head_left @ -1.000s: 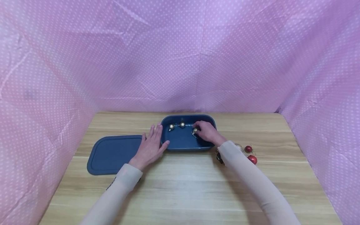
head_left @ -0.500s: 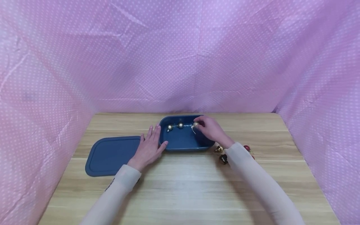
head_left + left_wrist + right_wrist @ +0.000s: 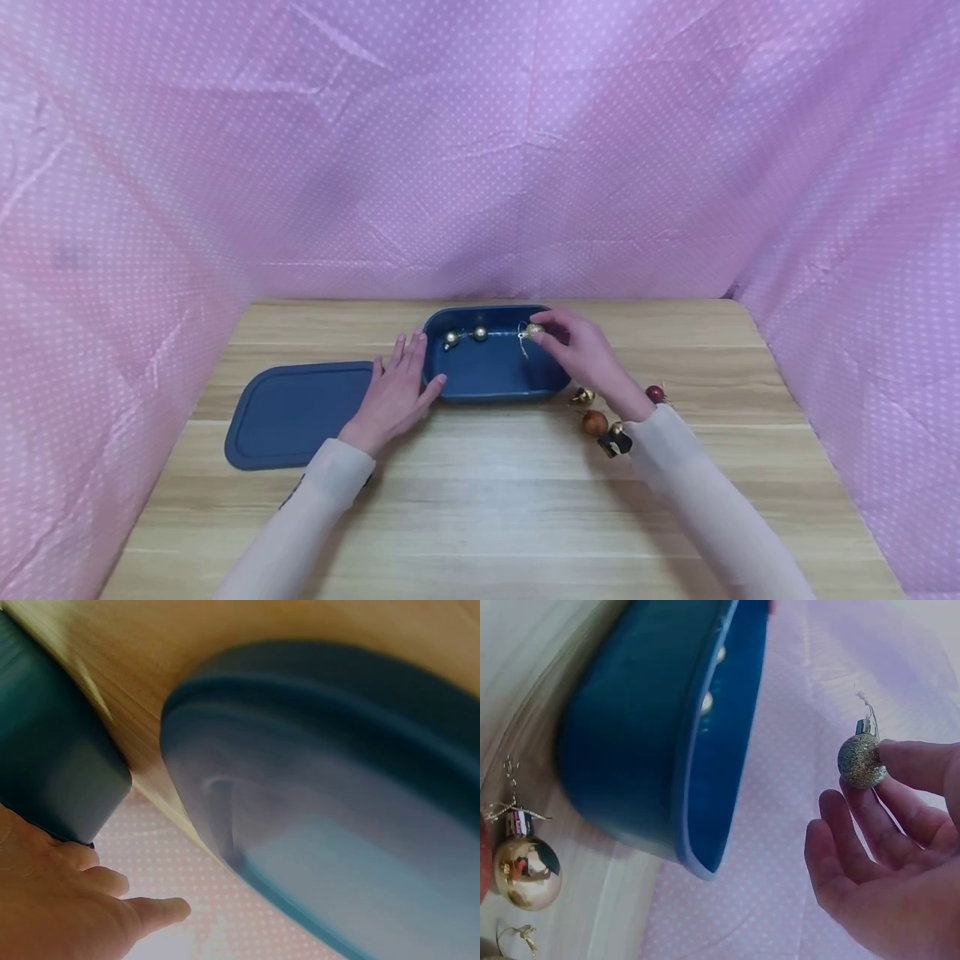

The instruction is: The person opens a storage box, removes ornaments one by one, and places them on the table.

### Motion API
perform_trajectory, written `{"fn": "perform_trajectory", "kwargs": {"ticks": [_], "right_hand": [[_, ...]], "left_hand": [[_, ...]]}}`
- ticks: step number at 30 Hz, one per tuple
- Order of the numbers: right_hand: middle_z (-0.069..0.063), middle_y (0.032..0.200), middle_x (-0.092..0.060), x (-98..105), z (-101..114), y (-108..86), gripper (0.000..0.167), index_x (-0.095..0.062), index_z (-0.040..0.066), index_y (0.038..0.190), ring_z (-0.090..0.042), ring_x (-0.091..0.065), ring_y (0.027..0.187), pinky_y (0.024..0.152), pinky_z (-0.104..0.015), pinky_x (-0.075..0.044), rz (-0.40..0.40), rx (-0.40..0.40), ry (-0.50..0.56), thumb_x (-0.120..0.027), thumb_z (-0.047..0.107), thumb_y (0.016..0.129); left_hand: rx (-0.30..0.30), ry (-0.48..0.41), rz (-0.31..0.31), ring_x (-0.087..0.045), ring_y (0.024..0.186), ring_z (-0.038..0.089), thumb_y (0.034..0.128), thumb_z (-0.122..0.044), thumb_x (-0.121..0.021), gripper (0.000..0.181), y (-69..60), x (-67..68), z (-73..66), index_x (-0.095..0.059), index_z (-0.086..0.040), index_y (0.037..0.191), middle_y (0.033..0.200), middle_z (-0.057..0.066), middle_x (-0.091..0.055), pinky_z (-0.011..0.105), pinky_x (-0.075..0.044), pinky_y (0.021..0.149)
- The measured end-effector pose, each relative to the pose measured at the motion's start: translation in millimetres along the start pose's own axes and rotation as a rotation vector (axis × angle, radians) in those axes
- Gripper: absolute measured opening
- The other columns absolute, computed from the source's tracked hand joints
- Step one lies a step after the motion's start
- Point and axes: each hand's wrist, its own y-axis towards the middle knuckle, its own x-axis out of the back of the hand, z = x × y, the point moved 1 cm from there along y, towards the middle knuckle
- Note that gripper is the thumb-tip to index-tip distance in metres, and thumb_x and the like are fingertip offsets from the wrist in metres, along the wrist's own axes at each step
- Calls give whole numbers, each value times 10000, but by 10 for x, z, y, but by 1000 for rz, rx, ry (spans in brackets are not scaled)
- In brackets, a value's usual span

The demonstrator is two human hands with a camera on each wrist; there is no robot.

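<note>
In the head view my right hand pinches a small gold glitter bauble over the right end of a dark blue box. The right wrist view has that glitter bauble between thumb and fingertips, its cap and string pointing up. Inside the box, near its left end, lie two shiny gold baubles. My left hand touches the box's left side with outstretched fingers. The flat blue lid lies to the left, partly behind that hand.
Right of the box, on the wooden table, lie a gold ornament, an orange bauble, a black ornament and a dark red bauble. My right forearm may hide others. A pink dotted cloth surrounds the table.
My right hand has moved up and to the right, carrying the glitter bauble up from low in the box. More ornaments show beside its wrist. The left hand stays against the box.
</note>
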Motion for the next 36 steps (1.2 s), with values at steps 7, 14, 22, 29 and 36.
{"fn": "perform_trajectory", "kwargs": {"ticks": [7, 14, 22, 29, 36], "right_hand": [[-122, 1256, -705, 97, 38, -216, 335, -685, 46, 1308, -323, -676, 1126, 938, -499, -561, -54, 7, 56, -679, 221, 1022], [-107, 1257, -707, 180, -20, -464, 345, -689, 38, 1301, -279, -641, 1182, 1015, -521, -497, -100, 21, 49, -689, 237, 1018], [-103, 1261, -707, 271, -129, -724, 337, -697, 31, 1288, -280, -637, 1181, 977, -510, -497, -156, 1, 7, -686, 235, 1020], [-112, 1217, -731, 276, -214, -896, 279, -728, 23, 1229, -287, -665, 1119, 924, -380, -509, -206, 58, -42, -724, 160, 986], [-82, 1129, -763, 169, -322, -1040, 246, -762, 53, 1153, -302, -713, 1031, 876, -485, -562, -240, 116, -124, -796, 86, 911]], "left_hand": [[3, 0, 7, -53, 1588, 365, 1082, -580, -367, 843, -2, 4, -7, -59, -55, 1665, 1733, 129, -101, 720, -127, 1183], [8, -12, 6, -54, 1588, 365, 1085, -545, -402, 827, -18, 15, -21, -80, -52, 1665, 1732, 124, -112, 721, -133, 1181], [6, -11, 8, -44, 1588, 368, 1080, -569, -377, 841, -1, 6, -23, -68, -50, 1665, 1734, 122, -91, 728, -110, 1180], [7, 3, 13, -39, 1590, 353, 1081, -590, -345, 843, 4, 4, -19, -54, -58, 1666, 1734, 121, -94, 718, -115, 1186], [4, -2, 16, -32, 1589, 362, 1080, -599, -333, 850, -11, 6, -21, -53, -48, 1665, 1734, 127, -82, 730, -106, 1179]]}}
